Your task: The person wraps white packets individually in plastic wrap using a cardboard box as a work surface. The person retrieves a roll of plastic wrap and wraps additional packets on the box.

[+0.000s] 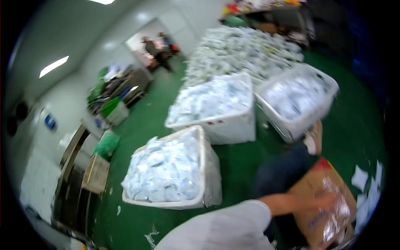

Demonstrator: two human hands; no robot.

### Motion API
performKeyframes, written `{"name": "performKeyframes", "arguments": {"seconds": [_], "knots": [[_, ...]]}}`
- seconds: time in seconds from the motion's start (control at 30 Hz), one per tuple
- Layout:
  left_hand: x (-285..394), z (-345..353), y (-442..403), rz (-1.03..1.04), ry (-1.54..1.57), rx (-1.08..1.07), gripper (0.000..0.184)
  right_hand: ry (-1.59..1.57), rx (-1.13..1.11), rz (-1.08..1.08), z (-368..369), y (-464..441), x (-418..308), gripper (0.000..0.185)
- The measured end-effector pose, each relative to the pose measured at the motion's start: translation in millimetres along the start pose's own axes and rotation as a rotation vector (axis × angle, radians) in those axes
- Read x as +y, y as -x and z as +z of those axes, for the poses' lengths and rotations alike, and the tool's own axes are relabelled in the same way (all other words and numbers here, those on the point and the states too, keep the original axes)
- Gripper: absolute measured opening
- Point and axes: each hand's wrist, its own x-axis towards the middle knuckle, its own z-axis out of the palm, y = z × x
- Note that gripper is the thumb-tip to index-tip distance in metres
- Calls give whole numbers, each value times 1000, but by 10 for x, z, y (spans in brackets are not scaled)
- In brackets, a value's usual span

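My left hand (pixel 327 202) reaches in from the lower middle, below a white sleeve (pixel 225 227). It rests on or just over shiny clear plastic (pixel 335 214) on top of a brown cardboard box (pixel 306 189) at the lower right. Motion blur smears its fingers, so whether they grip the plastic is unclear. My right hand cannot be made out. Beside the box are a dark trouser leg (pixel 277 171) and a light shoe (pixel 314 139).
Three white tubs (pixel 212 175), (pixel 233 129), (pixel 287 125) hold bluish-white packets. Behind them lies a large heap of packets (pixel 237 52). White pieces (pixel 359 178) lie right of the box. Two people (pixel 155 52) are at the far doorway.
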Motion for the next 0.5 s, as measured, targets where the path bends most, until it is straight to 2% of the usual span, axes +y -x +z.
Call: {"name": "performKeyframes", "arguments": {"seconds": [0.03,0.07,0.1,0.17,0.2,0.23,0.27,0.3,0.37,0.4,0.43,0.5], "knots": [[12,-63,-15,-63,-4,65,39,-138,119,39,-77,260,99,54],[-42,-33,144,-93,24,193,37,-263,224,69,-150,492,227,53],[530,-453,290,-117,55,323,36,-360,287,86,-179,684,295,52],[1626,-992,353,-148,635,291,33,-443,296,116,-93,924,250,50],[1972,-1051,489,-106,500,70,32,-387,205,117,-52,865,114,47],[2151,-971,586,71,303,-115,38,-306,100,108,-9,755,49,48],[2440,-891,653,26,208,-185,49,-265,-63,124,66,664,-184,47],[2486,-761,798,26,-34,-232,62,-111,-93,64,203,616,-386,43],[2507,-698,894,-207,-58,-151,70,45,-251,-2,294,429,-635,45],[2436,-753,859,-354,35,-173,68,167,-296,-58,297,353,-751,44],[2253,-762,839,-397,215,-228,65,282,-340,-115,317,283,-832,42],[1784,-648,928,-511,592,-326,62,-23,-231,-170,333,64,-605,42]]}}
